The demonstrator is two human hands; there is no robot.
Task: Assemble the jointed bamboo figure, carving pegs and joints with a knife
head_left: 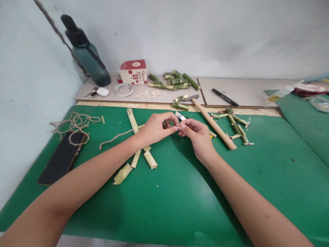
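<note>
At the left edge of the bench [164, 206] lie a dark flat slab [62, 157] and a loose coil of twine [74, 125], soft stuff that will tangle if dragged. Next come pale bamboo pieces [136, 151] lying on the green mat, light and stiff, with smooth skins that may slip; take them by the middle, not by the split ends. Above the middle of the bench your left hand [154, 129] and right hand [196, 135] meet, fingertips together, pinched on a small peg [178, 126]. It is tiny, light and likely brittle, so grip it close to its ends with little force. A blade [180, 116] shows just behind your fingers; you cannot tell which hand, if either, carries it, so mind its edge. Right of your hands a hammer [213, 124] lies slantwise, heavier at the head, and beside it a jointed bamboo figure [238, 128], probably fragile at the joints.
</note>
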